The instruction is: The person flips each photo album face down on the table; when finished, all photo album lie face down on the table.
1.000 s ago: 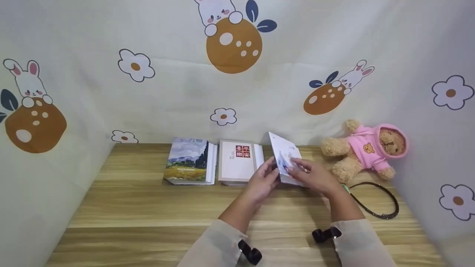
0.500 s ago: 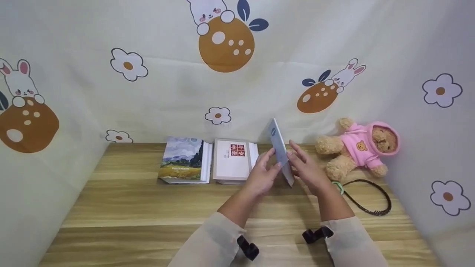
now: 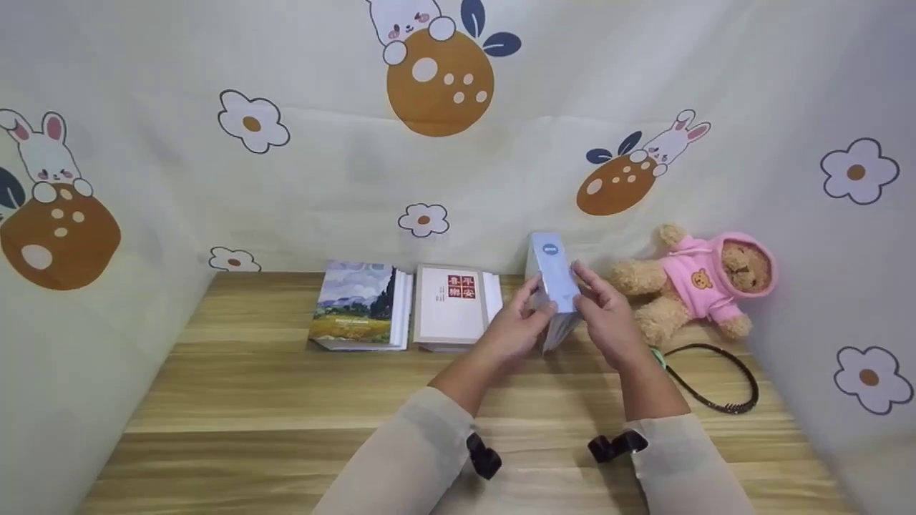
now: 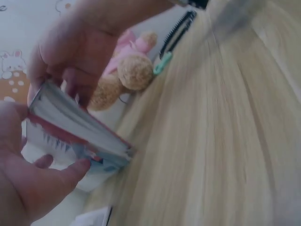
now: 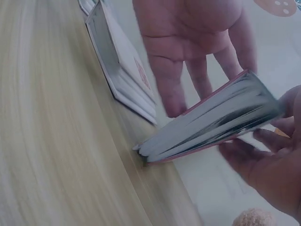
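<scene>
Both hands hold a photo album upright above the back of the table, its light blue spine turned up towards the head camera. The left hand grips the album's left cover, thumb near the spine. On the opposite side, the right hand holds the right cover with thumb and fingers. In the left wrist view the page edges and red-edged cover of the album show between the hands. The right wrist view shows the pages of the album slightly fanned, its lower end close to the tabletop.
Left of the hands lie a white album with red characters and a landscape-painting album. A teddy bear in a pink hoodie lies at right, with a black headband in front. A printed cloth hangs behind the wooden table.
The album has been turned between the hands: its picture cover faced the camera earlier, then its narrow side, and now the blue spine. Both hands have shifted their hold along it.
</scene>
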`<action>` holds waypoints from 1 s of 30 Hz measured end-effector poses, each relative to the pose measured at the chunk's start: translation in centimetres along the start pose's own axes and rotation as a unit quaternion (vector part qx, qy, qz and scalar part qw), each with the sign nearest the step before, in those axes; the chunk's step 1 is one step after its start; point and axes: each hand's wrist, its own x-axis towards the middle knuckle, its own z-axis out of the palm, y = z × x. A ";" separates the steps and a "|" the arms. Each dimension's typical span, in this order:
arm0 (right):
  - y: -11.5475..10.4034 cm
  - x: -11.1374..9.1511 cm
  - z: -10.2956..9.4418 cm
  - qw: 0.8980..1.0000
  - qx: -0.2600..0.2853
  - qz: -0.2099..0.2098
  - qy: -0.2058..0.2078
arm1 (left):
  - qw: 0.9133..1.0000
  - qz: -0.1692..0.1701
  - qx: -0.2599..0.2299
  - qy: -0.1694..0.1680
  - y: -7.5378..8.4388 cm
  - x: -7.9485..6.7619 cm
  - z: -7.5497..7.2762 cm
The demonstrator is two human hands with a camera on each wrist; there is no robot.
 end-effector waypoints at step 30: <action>3.4 1.1 -1.8 0.942 -0.328 0.071 -0.025 | 0.972 -0.039 0.229 -0.030 -1.6 0.7 -0.1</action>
